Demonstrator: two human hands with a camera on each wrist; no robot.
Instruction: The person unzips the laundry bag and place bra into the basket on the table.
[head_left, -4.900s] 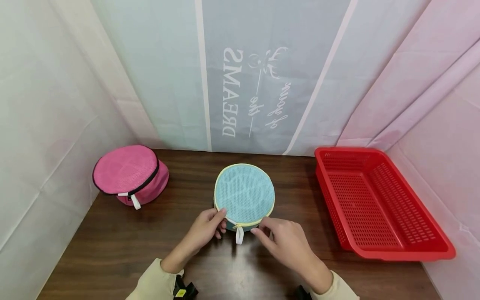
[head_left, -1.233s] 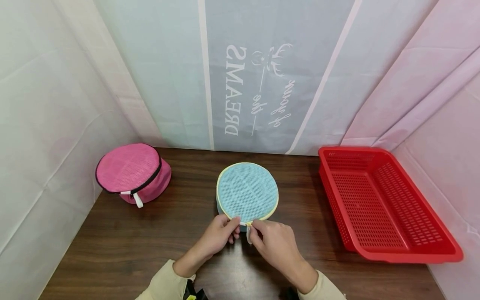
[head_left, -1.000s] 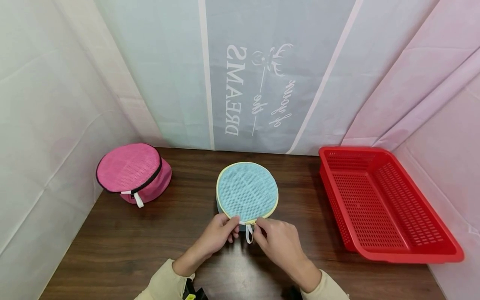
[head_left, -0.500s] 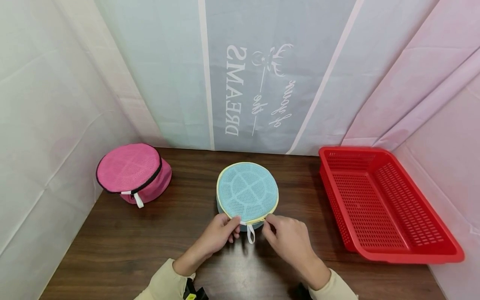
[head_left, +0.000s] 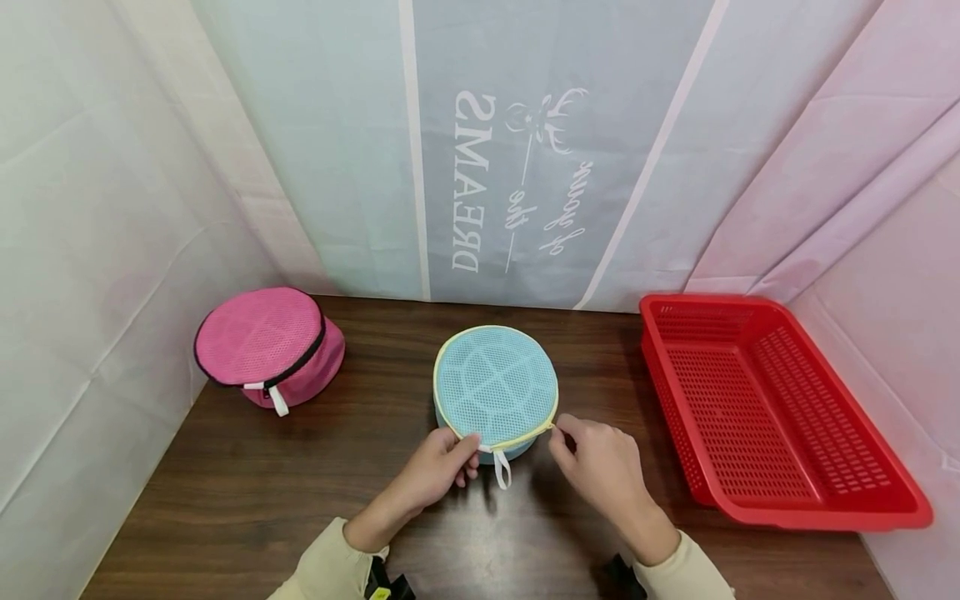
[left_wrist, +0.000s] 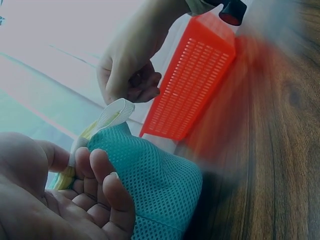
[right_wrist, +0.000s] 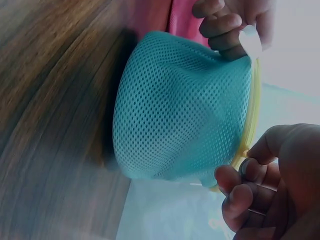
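Pink mesh topped the round bag (head_left: 258,337) at the far left, which stood by the desk's left edge, near the far-left corner. Black trim (head_left: 307,360) ran round its lid, and a white strap (head_left: 278,400) hung from the near side. Pale hanging cloth (head_left: 90,250) rose beyond the left edge, and a printed backdrop (head_left: 352,167) stood along the far edge.

The blue mesh bag (head_left: 495,383) sat upright on the desk (head_left: 390,358), about midway between the left and right edges and a little in from the far one. At its near-left rim was the left hand (head_left: 435,468), thumb on top and fingers bent below, gripping the bag there and hiding that stretch of rim. A white loop (head_left: 500,458) hung from the near side, between the two hands.

On the bag's near-right rim, the right hand (head_left: 602,467) had thumb and forefinger together, pinching the small pull (right_wrist: 245,151) of the yellow zip (head_left: 525,437); its remaining fingers were bent. That hand stood between the bag and the red basket (head_left: 810,515), touching only the former. The basket, its sides slotted, lay lengthwise along the desk's right edge, its far end by the far-right corner.
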